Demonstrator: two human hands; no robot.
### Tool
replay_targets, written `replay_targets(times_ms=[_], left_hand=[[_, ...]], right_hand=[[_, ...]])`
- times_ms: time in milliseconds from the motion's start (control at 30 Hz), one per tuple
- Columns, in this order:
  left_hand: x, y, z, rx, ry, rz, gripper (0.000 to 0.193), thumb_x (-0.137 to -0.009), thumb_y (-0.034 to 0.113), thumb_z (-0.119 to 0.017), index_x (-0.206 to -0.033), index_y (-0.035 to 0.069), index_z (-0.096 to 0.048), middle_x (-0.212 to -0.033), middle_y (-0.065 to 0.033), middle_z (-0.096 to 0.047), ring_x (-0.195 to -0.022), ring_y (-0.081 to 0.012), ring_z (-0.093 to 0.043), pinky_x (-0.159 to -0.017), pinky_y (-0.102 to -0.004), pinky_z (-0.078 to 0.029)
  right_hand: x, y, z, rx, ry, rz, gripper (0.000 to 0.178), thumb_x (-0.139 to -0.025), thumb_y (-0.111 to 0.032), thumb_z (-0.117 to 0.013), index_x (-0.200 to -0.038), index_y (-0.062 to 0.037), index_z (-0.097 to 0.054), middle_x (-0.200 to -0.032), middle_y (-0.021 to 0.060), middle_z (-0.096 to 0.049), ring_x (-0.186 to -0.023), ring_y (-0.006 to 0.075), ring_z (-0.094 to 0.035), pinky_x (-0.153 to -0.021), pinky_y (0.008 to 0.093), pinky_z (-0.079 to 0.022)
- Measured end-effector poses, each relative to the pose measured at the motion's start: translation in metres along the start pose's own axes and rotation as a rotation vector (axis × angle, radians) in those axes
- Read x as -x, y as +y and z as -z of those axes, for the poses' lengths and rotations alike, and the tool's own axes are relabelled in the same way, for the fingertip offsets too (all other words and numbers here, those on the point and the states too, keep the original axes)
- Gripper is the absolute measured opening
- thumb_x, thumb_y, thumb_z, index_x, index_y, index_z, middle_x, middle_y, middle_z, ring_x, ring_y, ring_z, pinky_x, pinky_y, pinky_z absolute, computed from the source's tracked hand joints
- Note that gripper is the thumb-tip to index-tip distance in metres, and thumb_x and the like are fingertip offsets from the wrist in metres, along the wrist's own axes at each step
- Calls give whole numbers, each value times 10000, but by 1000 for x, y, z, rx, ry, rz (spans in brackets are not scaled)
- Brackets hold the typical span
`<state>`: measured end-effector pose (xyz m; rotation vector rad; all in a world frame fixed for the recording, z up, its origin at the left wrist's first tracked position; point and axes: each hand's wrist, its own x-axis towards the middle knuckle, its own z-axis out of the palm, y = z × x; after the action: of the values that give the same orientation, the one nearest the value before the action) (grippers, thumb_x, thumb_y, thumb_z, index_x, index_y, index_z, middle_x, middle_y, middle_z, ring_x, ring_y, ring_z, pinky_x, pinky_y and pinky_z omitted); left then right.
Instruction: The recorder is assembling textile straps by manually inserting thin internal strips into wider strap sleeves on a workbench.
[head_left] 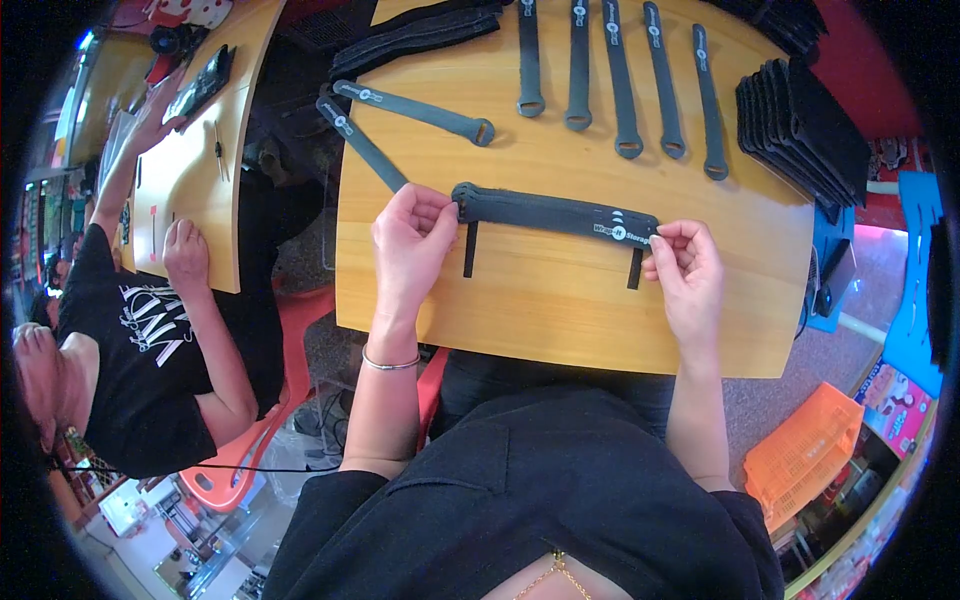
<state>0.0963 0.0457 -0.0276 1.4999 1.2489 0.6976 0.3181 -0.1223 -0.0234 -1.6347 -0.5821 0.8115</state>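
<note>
A stack of dark grey hook-and-loop straps [550, 212] with white print stretches crosswise over the wooden table [560, 320] in front of me. At its left end, by the rounded slotted heads, my left hand [412, 240] pinches it between thumb and fingers. My right hand [688, 268] grips the opposite end near the white print. Two thin black strips [470, 250] lie crossways beneath the stack, one near each end. Two single grey straps [425, 112] rest beyond my left hand, fanned apart. Farther back, several more single straps [620, 85] lie side by side.
A black strap bundle [415, 40] lies at the back left, a thick black pile [800, 125] at the right edge. To the left a person in black [150, 340] sits at another table [220, 160]. An orange crate [805, 455] stands at lower right.
</note>
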Motion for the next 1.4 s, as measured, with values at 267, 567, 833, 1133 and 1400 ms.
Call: replay_targets(times_ms=[267,567,833,1133,1400], left_hand=[[1,-1,-1,-15,11,-17,48,-808,-5,-635,-815,-10,-588,-665,-29,-615,-557,-67,-572,-496,-193,-453],[2,1,-1,-18,7,1,50,-809,-5,-637,-823,-12,-589,-665,-26,-607,-561,-62,-558,-501,-189,-448],[4,0,-2,0,16,-7,54,-811,-7,-639,-818,-11,-586,-663,-9,-593,-569,-46,-543,-509,-175,-436],[4,-1,-2,-1,12,-2,52,-813,-5,-639,-821,-8,-588,-672,-3,-595,-572,-39,-534,-503,-175,-428],[1,-5,-1,-3,6,-13,56,-812,-2,-644,-820,-2,-589,-675,-1,-599,-566,-35,-531,-504,-170,-429]], right_hand=[[0,-1,-2,12,26,5,121,-872,5,-600,-969,-4,-526,-824,31,-570,-662,63,-586,-573,202,-531],[1,-2,-4,51,61,-5,144,-857,25,-607,-967,3,-518,-799,32,-562,-630,52,-565,-551,197,-522],[1,-2,-6,107,95,-21,158,-844,16,-626,-959,7,-518,-790,40,-563,-604,63,-570,-519,202,-512],[0,-6,-8,139,118,-20,166,-839,15,-628,-958,5,-513,-771,40,-563,-585,67,-575,-495,209,-513],[-2,-3,-11,169,122,-21,174,-837,10,-631,-960,5,-507,-758,46,-558,-580,77,-583,-484,218,-514]])
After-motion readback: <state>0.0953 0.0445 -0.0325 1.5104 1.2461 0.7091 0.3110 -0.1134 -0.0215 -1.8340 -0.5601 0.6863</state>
